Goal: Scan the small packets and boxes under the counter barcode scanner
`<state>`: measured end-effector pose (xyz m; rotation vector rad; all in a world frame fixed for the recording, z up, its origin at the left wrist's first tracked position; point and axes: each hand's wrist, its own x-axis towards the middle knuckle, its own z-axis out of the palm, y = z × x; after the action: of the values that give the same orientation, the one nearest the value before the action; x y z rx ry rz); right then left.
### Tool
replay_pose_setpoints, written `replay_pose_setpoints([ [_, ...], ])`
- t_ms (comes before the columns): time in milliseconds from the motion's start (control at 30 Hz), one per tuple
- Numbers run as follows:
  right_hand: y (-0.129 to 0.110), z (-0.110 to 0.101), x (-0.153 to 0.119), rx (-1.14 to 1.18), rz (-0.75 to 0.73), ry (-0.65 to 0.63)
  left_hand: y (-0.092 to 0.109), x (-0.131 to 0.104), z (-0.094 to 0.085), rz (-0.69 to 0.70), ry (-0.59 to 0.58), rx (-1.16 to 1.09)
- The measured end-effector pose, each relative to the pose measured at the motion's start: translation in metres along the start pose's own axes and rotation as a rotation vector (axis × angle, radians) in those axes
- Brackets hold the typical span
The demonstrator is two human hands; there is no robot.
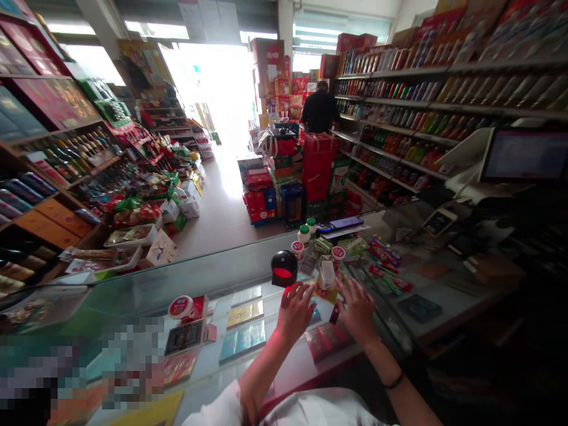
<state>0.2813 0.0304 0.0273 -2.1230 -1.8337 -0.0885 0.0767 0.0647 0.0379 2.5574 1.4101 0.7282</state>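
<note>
My left hand (295, 310) is raised over the glass counter (248, 278) just below a black barcode scanner (284, 269). The scanner's red light falls on its spread fingers, which hold nothing. My right hand (358, 310) is beside it, with its fingers over a small dark red pack (335, 312) held at the thumb. Flat red packs (328, 341) lie on the counter under both hands. A clear plastic box (327, 273) stands just beyond my fingertips.
Small jars (304, 234), snack packets (381, 260) and a phone (346, 222) crowd the counter's far side. A screen (526, 155) stands at the right. Stacked red boxes (317, 168) fill the aisle, with goods shelves on both sides. A person in black (320, 109) stands far back.
</note>
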Motion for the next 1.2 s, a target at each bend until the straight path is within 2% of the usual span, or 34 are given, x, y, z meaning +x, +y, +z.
replay_pose_setpoints([
  [133, 0.006, -0.007, 0.008, -0.015, 0.037, 0.015, 0.026, 0.042, 0.027, -0.098, 0.02, -0.029],
  [233, 0.015, -0.005, 0.004, -0.026, 0.06, 0.011, 0.035, 0.06, 0.042, -0.143, 0.016, 0.009],
  [400, 0.024, 0.001, -0.01, -0.061, 0.09, -0.009, 0.044, 0.073, 0.055, -0.258, 0.036, 0.07],
  [567, 0.022, -0.002, -0.014, -0.06, 0.069, 0.022, 0.05, 0.073, 0.051, -0.339, 0.028, 0.064],
  [633, 0.02, -0.003, -0.012, -0.051, 0.046, 0.04, 0.047, 0.067, 0.043, -0.331, 0.026, 0.047],
  [733, 0.018, -0.002, -0.006, -0.037, 0.009, 0.049, 0.038, 0.054, 0.021, -0.316, 0.029, -0.031],
  [867, 0.008, -0.005, 0.002, 0.013, -0.094, 0.035, 0.023, 0.038, -0.018, -0.446, 0.033, -0.256],
  [1033, -0.023, -0.014, 0.004, 0.22, -0.235, 0.001, -0.008, 0.015, -0.061, -0.511, -0.055, -0.625],
  [1133, -0.044, -0.021, 0.001, 0.398, -0.225, -0.072, -0.032, -0.004, -0.08, -0.504, -0.12, -0.797],
  [1200, -0.056, -0.027, -0.001, 0.538, -0.152, -0.127, -0.046, -0.018, -0.09, -0.442, -0.13, -0.792],
])
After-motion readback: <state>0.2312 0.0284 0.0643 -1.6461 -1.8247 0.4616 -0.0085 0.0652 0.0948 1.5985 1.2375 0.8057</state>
